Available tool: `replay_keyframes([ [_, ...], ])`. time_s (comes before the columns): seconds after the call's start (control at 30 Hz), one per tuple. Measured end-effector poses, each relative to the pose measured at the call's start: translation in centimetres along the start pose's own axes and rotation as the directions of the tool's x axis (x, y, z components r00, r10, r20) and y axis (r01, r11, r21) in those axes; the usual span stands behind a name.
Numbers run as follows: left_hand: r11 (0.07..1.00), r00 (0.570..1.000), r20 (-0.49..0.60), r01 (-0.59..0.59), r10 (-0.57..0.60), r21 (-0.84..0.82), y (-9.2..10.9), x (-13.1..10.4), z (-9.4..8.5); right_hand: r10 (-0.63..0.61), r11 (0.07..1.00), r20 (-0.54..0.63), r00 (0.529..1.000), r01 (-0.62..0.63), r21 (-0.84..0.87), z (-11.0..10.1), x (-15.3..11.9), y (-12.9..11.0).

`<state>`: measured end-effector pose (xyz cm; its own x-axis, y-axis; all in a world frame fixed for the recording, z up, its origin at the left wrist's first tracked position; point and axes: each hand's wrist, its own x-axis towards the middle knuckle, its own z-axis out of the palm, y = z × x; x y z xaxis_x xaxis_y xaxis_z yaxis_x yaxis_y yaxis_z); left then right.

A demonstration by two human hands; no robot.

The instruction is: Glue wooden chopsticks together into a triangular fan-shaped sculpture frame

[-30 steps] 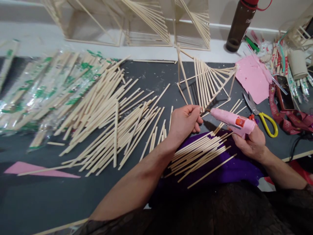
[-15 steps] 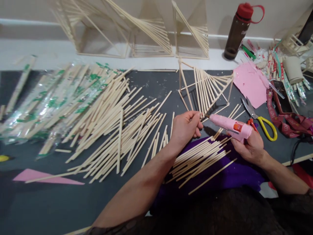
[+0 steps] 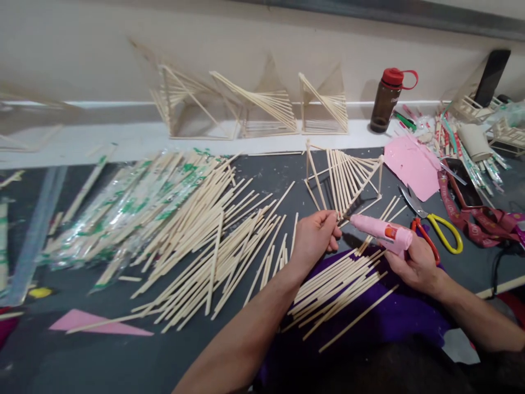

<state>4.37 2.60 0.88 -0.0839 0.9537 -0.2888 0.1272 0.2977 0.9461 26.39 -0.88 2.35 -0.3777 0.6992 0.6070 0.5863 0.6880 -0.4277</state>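
In my right hand [image 3: 418, 265] is a pink glue gun [image 3: 383, 231], its nozzle pointing left. The nozzle tip is at the near corner of a frame of thin wooden sticks [image 3: 343, 183], where a fan of sticks comes together. My left hand [image 3: 318, 241] is closed at that same corner, thumb and fingers pinched; what they hold, if anything, is hidden. Below the hands, loose sticks [image 3: 340, 287] lie spread over purple cloth [image 3: 381, 317].
Many loose sticks [image 3: 205, 251] and wrapped chopsticks [image 3: 123, 202] lie to the left. Finished-looking stick frames [image 3: 266, 106] stand along the wall. Scissors [image 3: 443, 230], a pink sheet [image 3: 412, 164], a red lanyard [image 3: 471, 219] and a bottle [image 3: 383, 104] are on the right.
The camera view has tilted up, so everything sits lower in the picture and more wall shows. Both hands and the glue gun stay at the frame's near corner.
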Motion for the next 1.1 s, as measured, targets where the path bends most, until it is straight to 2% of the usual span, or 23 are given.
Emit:
replay_keyframes([
  [0.13,1.000,1.000,0.001,0.003,-0.003,-0.007,0.0,-0.3,0.0,0.025,1.000,0.022,0.999,-0.025,0.000,-0.1,-0.1,0.2],
  [0.3,0.999,0.999,-0.032,-0.032,0.032,0.027,0.1,-0.8,-0.5,0.028,1.000,-0.013,1.000,-0.028,0.014,-0.2,-0.2,0.4],
  [0.4,0.995,0.997,-0.039,-0.057,0.060,0.076,0.1,-0.9,-0.9,0.131,0.989,-0.009,0.991,-0.130,0.071,-0.2,-0.3,0.5],
  [0.47,0.992,0.995,-0.057,-0.072,0.079,0.107,0.1,-1.0,-1.2,0.234,0.951,0.020,0.972,-0.234,0.201,-0.2,-0.2,0.4],
  [0.57,0.989,0.985,-0.124,-0.105,0.118,0.109,0.2,-1.0,-1.5,0.431,0.773,0.085,0.898,-0.416,0.478,-0.6,0.5,0.5],
  [0.67,0.985,0.970,-0.180,-0.153,0.165,0.077,0.4,-1.1,-1.5,0.595,0.576,0.113,0.796,-0.520,0.630,-1.7,2.1,1.3],
  [0.8,0.977,0.959,-0.184,-0.210,0.214,0.042,0.4,-1.2,-1.5,0.727,0.462,0.084,0.681,-0.576,0.675,-3.6,5.0,3.9],
  [0.87,0.974,0.958,-0.179,-0.223,0.225,0.032,0.3,-1.1,-1.5,0.790,0.410,0.077,0.609,-0.617,0.672,-4.0,6.5,5.8],
  [0.93,0.973,0.957,-0.176,-0.229,0.230,0.029,0.2,-1.0,-1.6,0.839,0.314,0.124,0.530,-0.657,0.685,-4.2,7.6,8.0],
  [1.0,0.973,0.957,-0.179,-0.229,0.229,0.023,0.1,-1.0,-1.5,0.869,0.293,0.088,0.487,-0.650,0.701,-4.4,8.0,10.2],
  [1.03,0.973,0.957,-0.181,-0.229,0.228,0.011,0.0,-1.2,-1.5,0.853,0.351,0.054,0.520,-0.647,0.677,-4.5,7.8,11.1],
  [1.07,0.974,0.960,-0.171,-0.228,0.223,-0.013,-0.1,-1.4,-1.4,0.810,0.463,-0.006,0.586,-0.635,0.618,-4.7,7.5,12.1],
  [1.1,0.972,0.963,-0.155,-0.229,0.219,-0.046,-0.1,-1.5,-1.3,0.703,0.637,-0.084,0.706,-0.573,0.516,-4.8,7.2,13.1],
])
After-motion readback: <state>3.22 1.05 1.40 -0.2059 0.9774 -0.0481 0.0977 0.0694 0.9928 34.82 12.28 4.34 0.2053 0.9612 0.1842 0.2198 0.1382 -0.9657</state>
